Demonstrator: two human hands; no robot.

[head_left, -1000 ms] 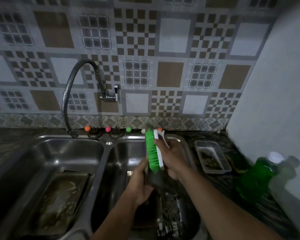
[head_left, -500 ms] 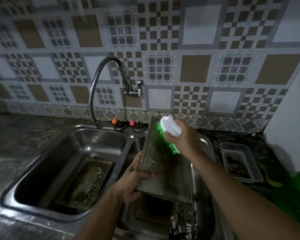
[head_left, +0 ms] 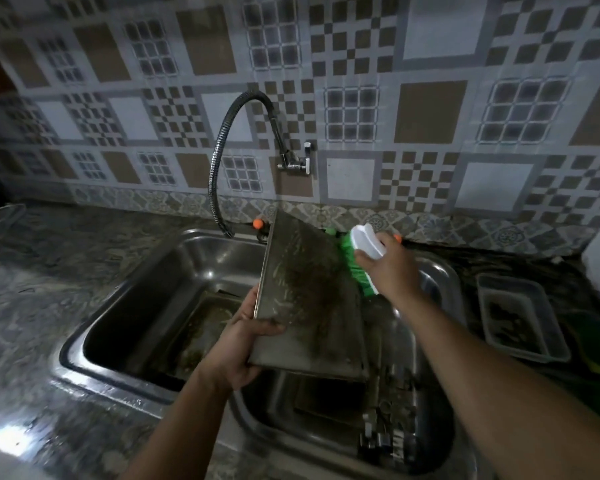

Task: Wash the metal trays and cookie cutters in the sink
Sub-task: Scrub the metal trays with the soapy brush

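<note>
Mid-scrub: left hand (head_left: 238, 344) grips a grimy metal tray (head_left: 309, 299) tilted over the right basin (head_left: 440, 282), right hand (head_left: 388, 268) wrapped round the green brush (head_left: 355, 261) at its edge, so next it probably needs strokes down that dirty middle.

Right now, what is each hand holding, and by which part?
The left hand grips the metal tray at its lower left corner. The right hand holds the scrub brush by its white back.
</note>
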